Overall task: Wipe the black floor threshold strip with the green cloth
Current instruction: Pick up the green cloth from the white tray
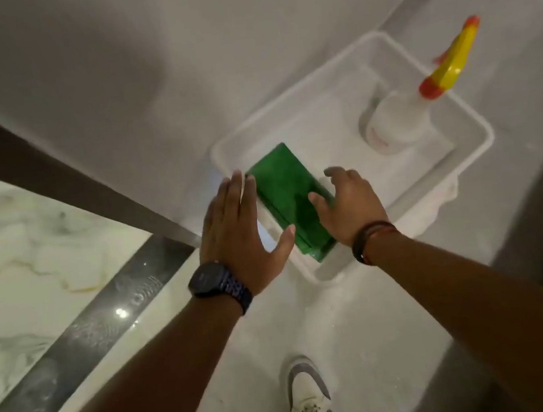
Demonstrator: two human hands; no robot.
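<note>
The green cloth is lying folded in the near corner of a white tray, sitting directly between the two hands: the left hand is spreading flat with fingers apart just to the cloth's left, its thumb reaching toward the cloth's near edge, while the right hand is curving loosely over the cloth's right side, fingers parted, its thumb seeming to rest on the fabric, though whether it is truly pressing there is hard to tell. Neither hand is clamping the cloth. The cloth's long axis is running away from the wrists and slanting leftward, from beside the right wrist toward the far fingertips of the left hand. Behind the left forearm, well apart from both hands, the black threshold strip is stretching diagonally, its lower end cut off by the picture edge. Beyond the right hand, a spray bottle is standing in the tray's far end, blurred.
</note>
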